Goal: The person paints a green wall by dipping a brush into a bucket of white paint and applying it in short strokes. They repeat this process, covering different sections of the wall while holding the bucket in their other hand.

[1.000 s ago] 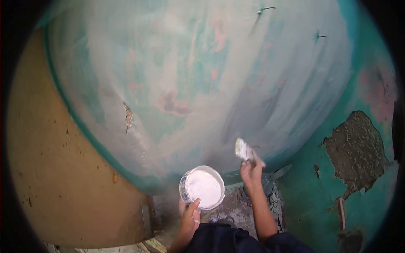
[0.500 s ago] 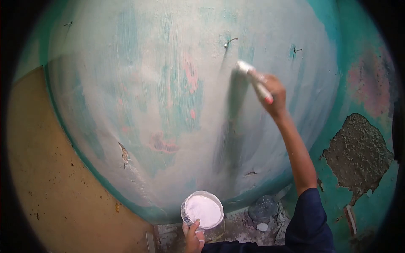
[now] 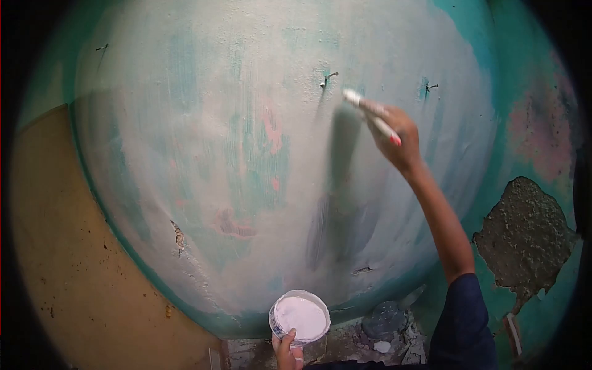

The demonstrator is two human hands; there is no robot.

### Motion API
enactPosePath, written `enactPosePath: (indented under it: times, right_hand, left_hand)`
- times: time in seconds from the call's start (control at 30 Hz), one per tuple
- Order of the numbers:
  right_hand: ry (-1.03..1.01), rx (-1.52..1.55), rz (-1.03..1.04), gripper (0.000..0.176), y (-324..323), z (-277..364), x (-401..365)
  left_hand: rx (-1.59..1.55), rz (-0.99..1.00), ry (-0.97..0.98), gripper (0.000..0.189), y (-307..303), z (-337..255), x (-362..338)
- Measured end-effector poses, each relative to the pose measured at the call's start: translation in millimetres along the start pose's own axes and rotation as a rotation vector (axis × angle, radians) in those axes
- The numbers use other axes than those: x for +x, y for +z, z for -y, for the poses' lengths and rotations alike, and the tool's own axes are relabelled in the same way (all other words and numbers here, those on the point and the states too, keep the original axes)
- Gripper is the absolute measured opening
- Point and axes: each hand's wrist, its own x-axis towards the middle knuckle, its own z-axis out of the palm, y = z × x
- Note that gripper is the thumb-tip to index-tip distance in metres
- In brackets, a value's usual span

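My right hand (image 3: 399,137) is closed around the handle of a paintbrush (image 3: 383,128), whose white-coated bristles point up and left against the wall (image 3: 203,148). The wall is green with streaky white paint over it and a few pinkish patches. Low in the view, my left hand (image 3: 287,353) grips a round tub of white paint (image 3: 301,317), with the thumb over the rim. A bent nail (image 3: 330,78) sticks out of the wall just up and left of the bristles.
Two more nails, one at right (image 3: 431,87) and one at left (image 3: 102,47), jut from the wall. A tan board (image 3: 80,234) leans at the left. Bare plaster (image 3: 524,237) shows on the right wall. A dark rounded object (image 3: 383,320) and debris lie on the floor.
The view has tilted up slightly, so the wall sits lower in the picture. The brush remains at about the same height in view, its bristles now nearer the level of the middle nail.
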Motion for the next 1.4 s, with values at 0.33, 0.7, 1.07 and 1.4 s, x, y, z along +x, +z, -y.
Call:
enactPosePath:
  times: [0.33, 0.7, 1.07, 1.4]
  right_hand:
    - [-0.285, 0.037, 0.4, 0.034, 18.7, 49.4, -143.9]
    - [-0.05, -0.043, 0.032, 0.026, -9.1, -37.2, 81.5]
    - [-0.213, 0.126, 0.564, 0.032, -2.4, 13.7, -74.2]
    - [-0.176, -0.11, -0.084, 0.032, -3.3, -66.7, 118.3]
  left_hand:
    - [0.099, 0.053, 0.164, 0.054, -16.5, 30.8, -2.8]
    - [0.046, 0.026, 0.226, 0.051, -5.9, 49.3, -6.5]
    - [-0.082, -0.036, 0.108, 0.049, -11.0, 69.0, 10.2]
    - [-0.006, -0.106, 0.122, 0.041, 13.0, 53.6, -6.0]
